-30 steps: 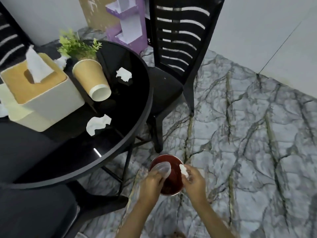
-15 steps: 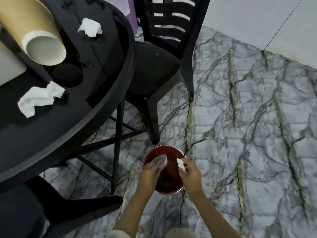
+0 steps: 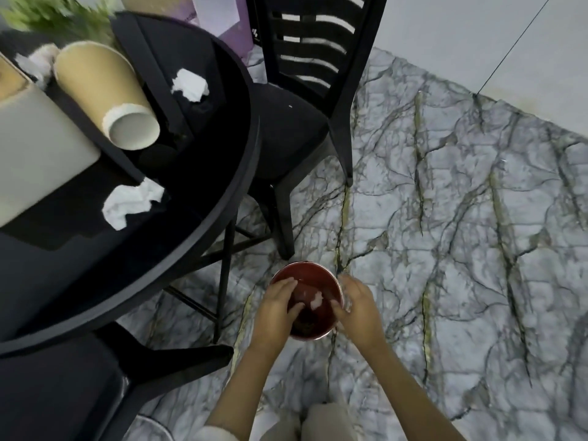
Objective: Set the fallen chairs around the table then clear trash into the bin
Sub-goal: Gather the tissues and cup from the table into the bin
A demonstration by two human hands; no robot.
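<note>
Head view: left hand [image 3: 276, 308] and right hand [image 3: 358, 308] hold fingers [image 3: 284, 284] apart over bin [image 3: 307, 265]; let tissue [image 3: 316, 299] fall straight in.

Bare left hand [image 3: 274, 308] and right hand [image 3: 359, 308], bare forearms [image 3: 251, 386], pale sleeve edge [image 3: 213, 435], light beige trousers [image 3: 326, 423]

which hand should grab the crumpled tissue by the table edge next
Left, probably. The left hand sits at the table-side rim of the bin, and the crumpled tissue lies on the table to the person's left. The right hand is at the far side and would have to reach across.
</note>
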